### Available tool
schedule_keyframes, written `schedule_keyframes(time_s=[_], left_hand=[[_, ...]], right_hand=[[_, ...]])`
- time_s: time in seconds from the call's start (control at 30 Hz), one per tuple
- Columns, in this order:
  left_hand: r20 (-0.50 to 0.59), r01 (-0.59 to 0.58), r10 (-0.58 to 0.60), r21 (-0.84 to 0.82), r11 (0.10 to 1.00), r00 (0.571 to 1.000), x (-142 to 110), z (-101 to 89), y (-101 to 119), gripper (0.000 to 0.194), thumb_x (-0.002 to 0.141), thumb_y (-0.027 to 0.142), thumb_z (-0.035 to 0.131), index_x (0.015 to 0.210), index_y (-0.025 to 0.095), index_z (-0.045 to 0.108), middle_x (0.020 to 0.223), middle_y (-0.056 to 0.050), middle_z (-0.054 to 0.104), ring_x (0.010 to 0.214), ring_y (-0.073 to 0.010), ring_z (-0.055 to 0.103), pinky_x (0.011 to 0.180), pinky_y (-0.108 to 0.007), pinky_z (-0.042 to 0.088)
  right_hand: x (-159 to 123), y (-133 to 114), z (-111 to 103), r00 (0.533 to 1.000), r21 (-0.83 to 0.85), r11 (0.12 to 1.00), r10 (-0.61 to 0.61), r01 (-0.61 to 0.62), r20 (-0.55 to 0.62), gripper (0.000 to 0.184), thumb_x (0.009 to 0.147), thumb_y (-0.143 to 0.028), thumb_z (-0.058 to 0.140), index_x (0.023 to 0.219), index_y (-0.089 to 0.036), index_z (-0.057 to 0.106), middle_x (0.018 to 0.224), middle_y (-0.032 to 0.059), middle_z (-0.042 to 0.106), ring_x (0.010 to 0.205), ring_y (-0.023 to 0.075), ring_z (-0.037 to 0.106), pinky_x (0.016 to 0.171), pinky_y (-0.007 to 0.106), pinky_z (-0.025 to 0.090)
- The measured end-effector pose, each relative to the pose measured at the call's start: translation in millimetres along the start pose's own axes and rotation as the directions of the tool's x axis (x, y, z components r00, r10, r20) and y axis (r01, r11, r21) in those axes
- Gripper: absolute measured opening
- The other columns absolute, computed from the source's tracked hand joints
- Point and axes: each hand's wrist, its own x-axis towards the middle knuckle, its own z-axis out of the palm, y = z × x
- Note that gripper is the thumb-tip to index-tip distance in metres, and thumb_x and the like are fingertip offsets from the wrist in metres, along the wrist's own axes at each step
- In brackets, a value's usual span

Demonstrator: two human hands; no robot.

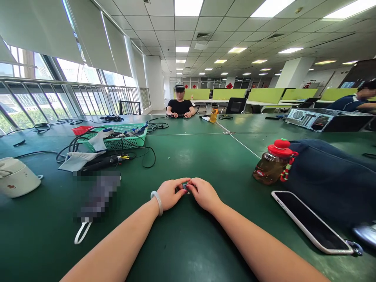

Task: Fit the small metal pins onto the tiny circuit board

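My left hand [169, 194], with a pale bangle at the wrist, pinches a small bluish piece [185, 187] between thumb and fingers. From the other side, my right hand [205, 193] has its fingertips closed on the same piece. Both hands meet just above or on the green tabletop [188, 231]; which of the two I cannot tell. Fingers cover most of the piece, so its kind is unclear. A tiny light-coloured bit shows just below the fingertips.
Left: a green basket [126, 137] with cables, a red tray [81, 130], a blurred dark pouch [98, 196], a white container [17, 178]. Right: a red-lidded bottle [270, 164], dark blue bag [331, 176], phone [311, 221], computer case [326, 119]. One person [180, 105] sits opposite, another far right.
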Motion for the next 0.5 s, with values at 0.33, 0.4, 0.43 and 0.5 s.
schedule_keyframes(time_s=[0.33,0.4,0.43,0.5], left_hand=[[-0.014,0.010,-0.010,-0.024,1.000,1.000,-0.8,1.2,1.4,0.042,0.076,0.019,0.046,0.118,0.025,0.047,0.073,0.002,0.061,0.065,-0.0123,0.053,0.066,-0.024,0.042],[-0.008,0.009,-0.009,-0.021,1.000,1.000,-0.7,1.2,1.1,0.043,0.076,0.018,0.046,0.119,0.025,0.046,0.073,0.002,0.061,0.065,-0.0125,0.053,0.066,-0.024,0.042],[-0.001,0.006,-0.006,-0.017,1.000,1.000,-0.7,1.1,1.1,0.044,0.076,0.018,0.046,0.119,0.025,0.045,0.073,0.002,0.060,0.065,-0.0125,0.053,0.066,-0.024,0.042],[0.008,-0.006,0.006,-0.008,1.000,1.000,-1.0,0.7,1.7,0.044,0.077,0.018,0.046,0.121,0.025,0.044,0.072,0.002,0.060,0.064,-0.0124,0.052,0.065,-0.024,0.041]], right_hand=[[-0.9,-3.9,-2.5,1.000,0.061,0.998,-0.030,0.030,-0.001,0.012,0.083,-0.027,0.047,0.079,-0.020,0.056,0.080,0.0006,0.059,0.074,0.0124,0.051,0.067,0.024,0.038],[-1.0,-4.0,-2.5,1.000,0.060,0.998,-0.028,0.028,0.002,0.011,0.082,-0.027,0.048,0.079,-0.020,0.056,0.080,0.0008,0.059,0.074,0.0126,0.052,0.067,0.024,0.038],[-1.0,-3.9,-2.4,1.000,0.059,0.998,-0.026,0.025,0.000,0.011,0.082,-0.027,0.048,0.079,-0.020,0.056,0.079,0.0008,0.059,0.074,0.0125,0.051,0.067,0.024,0.038],[-1.1,-3.3,-2.0,1.000,0.058,0.998,-0.021,0.022,-0.009,0.011,0.082,-0.027,0.048,0.078,-0.020,0.055,0.079,0.0004,0.058,0.073,0.0123,0.051,0.066,0.024,0.038]])
